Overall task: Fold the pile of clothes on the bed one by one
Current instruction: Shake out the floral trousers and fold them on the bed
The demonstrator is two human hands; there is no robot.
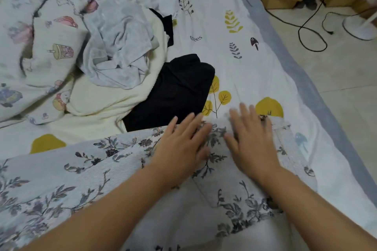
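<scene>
Head view, looking down at the bed (234, 26), sheet printed with leaves and trees.

Floral garment (67, 171) spread flat across the near part of the bed, pale grey with dark leaf sprays. Its far right corner lies near the bed's right edge.

Left hand (181, 146) flat on the garment, palm down, fingers (191, 122) straight and spread, grasping nothing; fingertips reach the garment's far edge, just short of the black garment. Right hand (251, 138) also flat on the floral cloth, just beside the left, fingers straight and released, tips at or slightly past the far hem. Right hand blurred. The cloth lies under both palms.

Pile (120, 47) sits beyond the hands, up and left: crumpled light grey piece on top, cream cloth (98, 102) beneath it, black garment (173, 91) loosely folded at the pile's near right side, touching the cream cloth.

Cartoon-print quilt (40, 47) bunched at far left.

Floor (346, 91) on the right, tiled, with black cables (310, 34) and a white fan base (359, 26).
</scene>
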